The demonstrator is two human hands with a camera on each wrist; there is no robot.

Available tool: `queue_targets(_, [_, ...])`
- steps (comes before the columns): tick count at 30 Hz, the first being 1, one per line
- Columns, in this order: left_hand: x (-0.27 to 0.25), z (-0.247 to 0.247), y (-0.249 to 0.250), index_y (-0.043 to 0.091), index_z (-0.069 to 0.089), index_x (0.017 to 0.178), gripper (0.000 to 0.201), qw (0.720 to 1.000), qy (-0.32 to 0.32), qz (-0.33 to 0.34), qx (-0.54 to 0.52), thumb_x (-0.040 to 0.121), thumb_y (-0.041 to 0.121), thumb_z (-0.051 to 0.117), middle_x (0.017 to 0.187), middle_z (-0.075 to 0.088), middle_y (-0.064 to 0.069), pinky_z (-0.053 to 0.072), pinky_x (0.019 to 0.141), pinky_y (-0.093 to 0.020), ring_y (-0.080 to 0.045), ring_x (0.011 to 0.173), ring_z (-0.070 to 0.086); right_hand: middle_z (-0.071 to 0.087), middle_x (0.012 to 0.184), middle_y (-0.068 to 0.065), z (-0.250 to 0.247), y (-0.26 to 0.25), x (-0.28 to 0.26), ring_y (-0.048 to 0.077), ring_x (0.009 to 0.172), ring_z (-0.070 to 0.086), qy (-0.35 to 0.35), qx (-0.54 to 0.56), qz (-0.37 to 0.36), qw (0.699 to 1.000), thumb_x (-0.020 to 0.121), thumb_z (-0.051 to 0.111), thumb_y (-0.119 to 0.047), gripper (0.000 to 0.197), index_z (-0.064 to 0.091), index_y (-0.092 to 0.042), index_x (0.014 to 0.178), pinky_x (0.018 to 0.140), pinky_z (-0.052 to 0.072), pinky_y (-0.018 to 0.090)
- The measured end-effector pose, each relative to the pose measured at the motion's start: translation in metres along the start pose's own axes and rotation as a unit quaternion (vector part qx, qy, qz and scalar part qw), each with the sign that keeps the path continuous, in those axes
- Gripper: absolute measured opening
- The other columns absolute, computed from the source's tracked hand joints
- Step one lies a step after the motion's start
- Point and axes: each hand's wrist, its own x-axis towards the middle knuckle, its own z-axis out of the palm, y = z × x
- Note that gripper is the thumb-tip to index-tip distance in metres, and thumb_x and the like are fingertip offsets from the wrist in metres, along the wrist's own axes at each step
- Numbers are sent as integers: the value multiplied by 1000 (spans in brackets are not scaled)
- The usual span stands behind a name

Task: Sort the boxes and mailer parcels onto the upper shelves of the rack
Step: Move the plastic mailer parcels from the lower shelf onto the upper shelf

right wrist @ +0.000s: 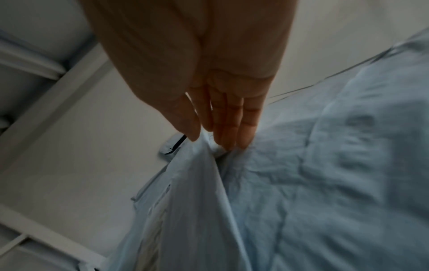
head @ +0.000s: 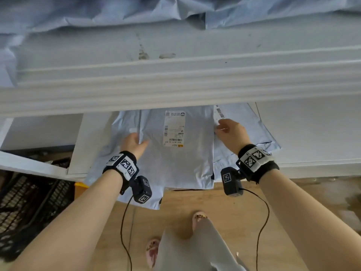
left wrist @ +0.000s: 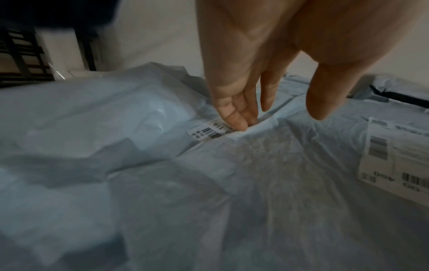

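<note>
A light blue mailer parcel (head: 175, 159) with a white shipping label (head: 174, 130) lies on top of other blue mailers on the white shelf (head: 312, 133), its near end hanging over the front edge. My left hand (head: 134, 142) is at its left edge. In the left wrist view the straight fingers (left wrist: 236, 121) touch the crease beside a small barcode sticker (left wrist: 209, 133), with the thumb held apart. My right hand (head: 224, 130) is at the mailer's right edge. There its thumb and fingers (right wrist: 230, 139) pinch a raised fold of the mailer (right wrist: 202, 174).
The shelf above (head: 175, 85) juts out over the far half of the mailers and carries more crumpled blue mailers (head: 117, 12). Another mailer (head: 254, 133) lies under the right hand. A black crate (head: 29, 202) stands low at the left. Below is wooden floor (head: 214, 202).
</note>
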Motion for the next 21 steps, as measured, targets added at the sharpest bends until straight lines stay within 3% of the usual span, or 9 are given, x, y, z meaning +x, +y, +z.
queue_targets(2, [5, 4, 2, 10, 62, 92, 14, 1000, -15, 1, -27, 90, 23, 62, 82, 65, -3, 44, 58, -26, -20, 75, 60, 69, 106, 5, 1, -1, 10, 21, 101, 64, -19, 24, 33, 999, 90, 61, -17, 44, 54, -8, 132, 90, 47, 28])
queue_targets(3, [8, 6, 3, 8, 64, 98, 17, 999, -26, 1, -46, 89, 22, 64, 90, 68, -5, 50, 68, -31, -22, 82, 64, 70, 100, 7, 2, -1, 15, 24, 97, 66, -22, 38, 49, 998, 89, 60, -15, 44, 53, -7, 132, 91, 50, 33])
queue_targets(5, [11, 10, 4, 9, 61, 100, 18, 996, -40, -9, -85, 86, 18, 68, 102, 67, -1, 50, 85, -34, -21, 92, 63, 70, 89, 8, 2, -2, 23, 25, 84, 68, -24, 62, 77, 995, 88, 61, -12, 43, 54, -6, 130, 90, 54, 41])
queue_targets(7, [13, 12, 2, 17, 60, 97, 18, 994, -51, -17, -95, 83, 14, 71, 97, 65, 2, 47, 84, -31, -19, 89, 62, 69, 90, 7, 1, -3, 30, 24, 77, 66, -30, 73, 94, 992, 86, 63, -13, 39, 59, -8, 124, 85, 56, 41])
queue_targets(11, [9, 18, -2, 18, 66, 81, 5, 994, -74, -31, -80, 82, 17, 71, 82, 68, -6, 49, 70, -30, -22, 75, 63, 68, 81, 2, -2, -9, 38, 24, 80, 66, -59, 34, 77, 995, 79, 66, -18, 17, 69, -11, 95, 67, 55, 31])
queue_targets(15, [1, 18, -4, 19, 66, 89, 7, 989, -81, -41, -114, 83, 18, 69, 86, 67, -2, 50, 74, -32, -21, 78, 61, 71, 94, 16, -10, -7, 38, 34, 91, 68, -75, 65, 61, 993, 78, 68, -11, 8, 68, -11, 86, 86, 56, 46])
queue_targets(19, [-15, 8, -6, 12, 65, 96, 13, 983, -83, -29, -159, 83, 10, 69, 84, 65, -3, 51, 67, -28, -21, 78, 60, 69, 89, 10, -24, -4, 25, 33, 89, 68, -87, 99, 36, 991, 80, 70, -7, 10, 66, -15, 84, 84, 57, 46])
queue_targets(21, [-25, 2, -3, 6, 63, 110, 27, 970, -111, -25, -214, 84, 3, 67, 99, 68, -9, 55, 79, -35, -24, 91, 64, 70, 94, 12, -31, -1, 14, 32, 89, 67, -89, 100, 20, 991, 81, 70, -8, 9, 65, -13, 87, 84, 57, 44])
